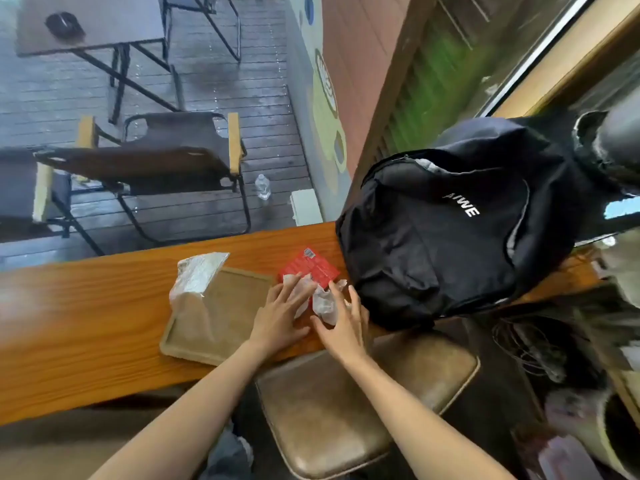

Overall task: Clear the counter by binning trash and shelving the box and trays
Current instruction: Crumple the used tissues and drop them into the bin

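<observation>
Hands reach for the trash: the left hand [282,306] lies flat with fingers spread on white paper [300,289] over the red box [310,268], and the right hand [341,323], fingers wide, touches crumpled plastic [325,304] beside the tray [221,313] on the desk [86,306].

1. This looks like a café or small eatery with outdoor seating.
2. A long, narrow orange-brown wooden counter [86,306] runs along a window, with a worn brown cushioned stool [363,403] drawn up to it.
3. A flat tan serving tray [221,344] lies on the counter.
4. Beyond the glass, a wet grey plank deck [256,98] holds a dark folding chair with wooden armrests [166,161] and a square dark table on black metal legs [93,22].
</observation>
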